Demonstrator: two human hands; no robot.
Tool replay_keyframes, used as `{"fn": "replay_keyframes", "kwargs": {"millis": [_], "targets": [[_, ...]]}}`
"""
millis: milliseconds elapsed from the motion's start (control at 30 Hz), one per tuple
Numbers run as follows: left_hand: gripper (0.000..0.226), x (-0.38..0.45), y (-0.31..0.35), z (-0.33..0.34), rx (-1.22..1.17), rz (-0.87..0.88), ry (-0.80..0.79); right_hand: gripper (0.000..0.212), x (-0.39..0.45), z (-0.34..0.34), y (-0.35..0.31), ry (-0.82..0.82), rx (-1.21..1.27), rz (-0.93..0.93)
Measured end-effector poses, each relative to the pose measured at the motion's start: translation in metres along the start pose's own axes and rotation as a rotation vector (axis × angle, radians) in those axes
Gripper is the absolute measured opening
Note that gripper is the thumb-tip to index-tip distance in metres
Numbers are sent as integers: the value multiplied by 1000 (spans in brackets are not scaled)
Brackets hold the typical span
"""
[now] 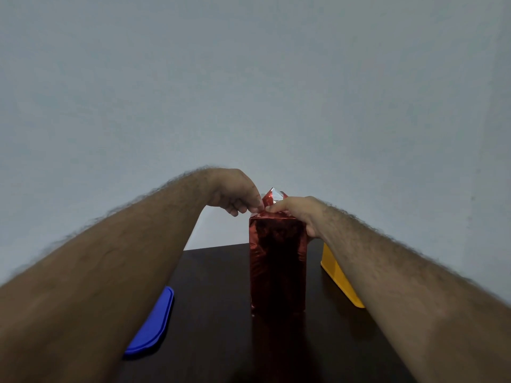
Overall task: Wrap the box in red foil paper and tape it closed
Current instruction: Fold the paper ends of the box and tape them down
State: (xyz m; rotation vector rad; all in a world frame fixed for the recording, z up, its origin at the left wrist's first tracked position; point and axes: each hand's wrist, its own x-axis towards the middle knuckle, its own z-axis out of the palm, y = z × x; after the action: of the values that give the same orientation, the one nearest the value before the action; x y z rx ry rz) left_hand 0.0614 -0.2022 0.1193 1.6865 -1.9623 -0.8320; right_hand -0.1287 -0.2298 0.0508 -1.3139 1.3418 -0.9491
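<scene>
1. While both forearms reach forward from the bottom corners of the view, the box [278, 264] stands upright on end near the middle of the dark table [215, 313], its visible faces covered in red foil paper [276, 272].
2. Left hand [237, 193]: the forearm rises from the lower left, the wrist bends downward, and the fingers curl down onto the top left edge of the box. The fingertips pinch the foil at that edge; the remaining fingers are tucked under the palm.
3. Right hand [298, 212]: the forearm comes in from the lower right. The hand lies over the top right corner of the box, with a finger extended leftward along the top fold and the thumb curled down against the upper right side, gripping the wrapped box.
4. The fingertips of the two hands meet, or very nearly meet, at the top of the box; contact between them cannot be confirmed.
5. Loose foil stands up in a peak [273, 196] behind the fingers, its silver underside showing at the tip.
6. A blue lid [154, 324] lies flat on the table to the left, partly hidden by the left forearm.
7. A yellow container [338, 275] sits on the table to the right of the box, partly covered by the right forearm.
8. A plain grey wall [249, 78] fills the background.
</scene>
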Motion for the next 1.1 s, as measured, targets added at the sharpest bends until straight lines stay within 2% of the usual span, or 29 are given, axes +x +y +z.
{"fn": "replay_keyframes", "kwargs": {"millis": [233,400,533,700,967,1100], "targets": [[19,5,-3,2,-179,66,-94,69,1,0,1,3,12,-14],[18,9,-3,5,-138,27,-96,58,-1,-1,0,-5,28,-15],[14,10,0,6,-24,-27,-101,64,2,0,2,-35,29,5],[10,13,3,8,23,-93,-71,50,-1,-1,2,-10,17,-10],[8,19,16,12,182,-168,61,67,-1,-2,3,-5,22,-11],[13,17,22,13,259,-166,76,65,-2,-1,2,2,30,-26]]}}
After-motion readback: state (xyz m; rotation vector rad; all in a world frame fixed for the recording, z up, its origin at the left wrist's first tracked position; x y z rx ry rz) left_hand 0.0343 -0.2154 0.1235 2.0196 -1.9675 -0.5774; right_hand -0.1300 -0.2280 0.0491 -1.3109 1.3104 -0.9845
